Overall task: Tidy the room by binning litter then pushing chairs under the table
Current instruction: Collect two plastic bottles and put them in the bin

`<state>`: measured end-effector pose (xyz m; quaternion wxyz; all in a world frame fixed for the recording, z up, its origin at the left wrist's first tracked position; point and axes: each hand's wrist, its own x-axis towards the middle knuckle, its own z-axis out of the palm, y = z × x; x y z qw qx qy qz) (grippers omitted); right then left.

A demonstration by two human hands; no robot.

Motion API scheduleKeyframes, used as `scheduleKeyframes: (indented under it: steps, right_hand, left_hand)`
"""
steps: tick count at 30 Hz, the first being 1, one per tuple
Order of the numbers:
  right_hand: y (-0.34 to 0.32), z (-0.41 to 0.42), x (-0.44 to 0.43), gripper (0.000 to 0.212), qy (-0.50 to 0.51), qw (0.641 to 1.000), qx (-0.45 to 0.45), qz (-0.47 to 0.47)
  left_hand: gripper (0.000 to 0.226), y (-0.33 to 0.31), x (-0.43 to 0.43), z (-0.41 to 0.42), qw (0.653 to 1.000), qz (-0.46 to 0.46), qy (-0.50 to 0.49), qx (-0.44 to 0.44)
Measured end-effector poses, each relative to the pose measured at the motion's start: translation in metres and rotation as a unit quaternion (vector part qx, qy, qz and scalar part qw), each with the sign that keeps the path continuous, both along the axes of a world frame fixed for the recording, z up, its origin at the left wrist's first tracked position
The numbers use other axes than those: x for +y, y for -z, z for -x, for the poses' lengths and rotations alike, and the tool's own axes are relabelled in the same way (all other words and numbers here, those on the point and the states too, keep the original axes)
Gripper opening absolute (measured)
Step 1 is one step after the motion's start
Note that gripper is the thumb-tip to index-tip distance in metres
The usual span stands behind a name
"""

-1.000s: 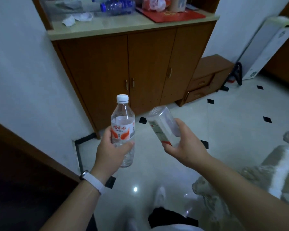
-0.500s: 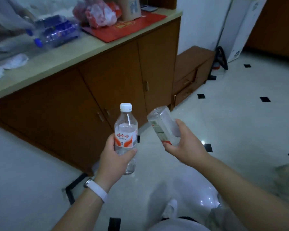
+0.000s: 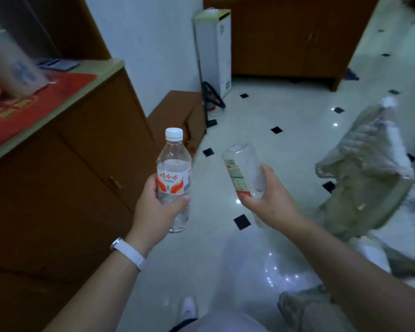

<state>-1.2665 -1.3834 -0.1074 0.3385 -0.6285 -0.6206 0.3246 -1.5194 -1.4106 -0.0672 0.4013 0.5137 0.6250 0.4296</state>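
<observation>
Progress: early, litter collected, not binned; chairs not begun | left hand (image 3: 157, 209) wrapped round upright capped water bottle (image 3: 174, 178), 9 o'clock of centre | right hand (image 3: 268, 200) closed on tilted clear bottle (image 3: 243, 171), 3 o'clock | Hidden: no bin, table or chair identifiable; draped shape (image 3: 367, 173) at 3 o'clock blurred.

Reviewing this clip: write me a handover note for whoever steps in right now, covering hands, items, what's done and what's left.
Left hand: gripping a capped water bottle upright.
Right hand: gripping a second clear bottle, upside down and tilted, its base towards the camera.
Location: standing on the tiled floor beside the wooden cabinet. No bin, table or chairs in view.
Done: two bottles picked up.
Left: find the bin, drop both bottles, then push chairs under the table.
</observation>
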Motion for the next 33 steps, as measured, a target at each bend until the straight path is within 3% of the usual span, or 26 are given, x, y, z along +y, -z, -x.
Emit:
scheduleKeyframes:
  steps: [7, 20, 25, 33]
  right_hand:
    - [0.013, -0.031, 0.082, 0.05, 0.078, 0.997, -0.03, 0.002]
    - [-0.017, -0.051, 0.284, 0.052, 0.219, 0.971, -0.097, 0.012]
    - [-0.013, -0.08, 0.317, 0.058, 0.266, 0.958, -0.102, 0.03]
    - [0.017, -0.164, 0.399, 0.057, 0.325, 0.943, -0.056, 0.048]
  left_hand:
    - [0.048, 0.031, 0.131, -0.034, 0.996, 0.007, 0.084, -0.017]
    - [0.055, 0.046, 0.417, -0.06, 0.98, 0.014, 0.197, -0.04]
    - [0.048, 0.036, 0.479, -0.107, 0.966, 0.019, 0.252, -0.06]
    - [0.049, 0.048, 0.571, -0.2, 0.952, 0.031, 0.304, -0.012]
